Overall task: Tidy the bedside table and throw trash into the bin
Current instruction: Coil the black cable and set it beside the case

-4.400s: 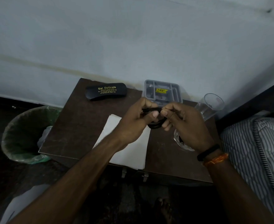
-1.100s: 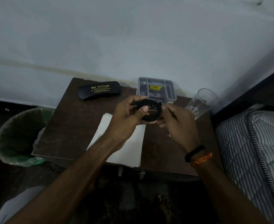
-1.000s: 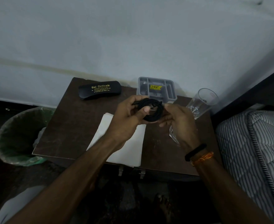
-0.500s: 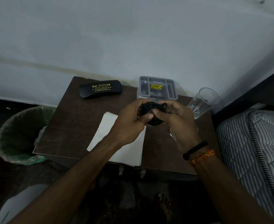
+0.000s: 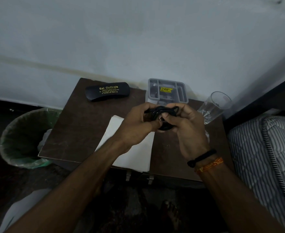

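Observation:
A black cable [image 5: 162,113], wound into a small coil, hangs above the dark brown bedside table [image 5: 81,130]. My left hand [image 5: 136,123] grips the coil from the left with curled fingers. On the right side my right hand [image 5: 185,126] pinches it, thumb on top. Under my arms a white sheet of paper [image 5: 135,153] lies flat on the table. The bin [image 5: 24,138], lined with a green bag, stands on the floor left of the table.
A black spectacle case [image 5: 107,91] lies at the table's back left. A grey compartment organiser [image 5: 167,90] stands against the wall. A clear glass [image 5: 214,106] is at the back right. A striped mattress [image 5: 264,157] lies to the right.
Over the last seconds both hands kept winding the cable, and the coil has grown tighter. My right hand has closed in over the coil. The table's objects stayed put.

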`<state>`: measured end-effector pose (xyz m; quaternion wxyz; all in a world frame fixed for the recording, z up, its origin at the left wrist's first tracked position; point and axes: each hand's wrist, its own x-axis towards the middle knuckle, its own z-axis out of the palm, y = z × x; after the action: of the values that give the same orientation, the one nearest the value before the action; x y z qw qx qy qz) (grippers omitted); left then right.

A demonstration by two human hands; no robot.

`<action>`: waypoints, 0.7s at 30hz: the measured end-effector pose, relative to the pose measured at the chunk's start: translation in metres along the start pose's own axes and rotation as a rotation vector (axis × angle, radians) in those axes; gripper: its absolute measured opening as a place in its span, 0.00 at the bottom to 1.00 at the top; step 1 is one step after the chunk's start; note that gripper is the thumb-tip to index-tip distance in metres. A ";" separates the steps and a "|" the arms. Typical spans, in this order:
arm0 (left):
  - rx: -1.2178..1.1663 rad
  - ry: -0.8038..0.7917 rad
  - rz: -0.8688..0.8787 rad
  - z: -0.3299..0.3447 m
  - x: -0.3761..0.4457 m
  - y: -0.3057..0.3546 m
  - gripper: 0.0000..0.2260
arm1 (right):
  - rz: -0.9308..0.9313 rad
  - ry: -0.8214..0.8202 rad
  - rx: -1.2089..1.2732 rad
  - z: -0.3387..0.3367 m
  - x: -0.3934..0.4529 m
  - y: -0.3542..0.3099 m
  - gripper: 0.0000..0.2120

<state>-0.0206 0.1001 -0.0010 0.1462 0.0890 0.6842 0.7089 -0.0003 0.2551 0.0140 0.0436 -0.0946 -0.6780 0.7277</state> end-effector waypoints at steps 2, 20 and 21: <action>-0.074 -0.046 -0.004 -0.003 -0.002 0.004 0.16 | 0.022 0.000 0.035 0.000 0.000 -0.004 0.11; -0.024 0.216 -0.141 -0.021 -0.003 0.000 0.09 | 0.193 -0.197 -0.053 0.001 0.005 -0.004 0.13; -0.011 0.219 -0.185 -0.023 -0.004 -0.001 0.09 | 0.208 -0.183 -0.097 0.001 0.004 -0.001 0.12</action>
<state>-0.0244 0.0773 -0.0031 0.1360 -0.0531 0.6976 0.7014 -0.0046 0.2550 0.0153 -0.0984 -0.0996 -0.7000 0.7003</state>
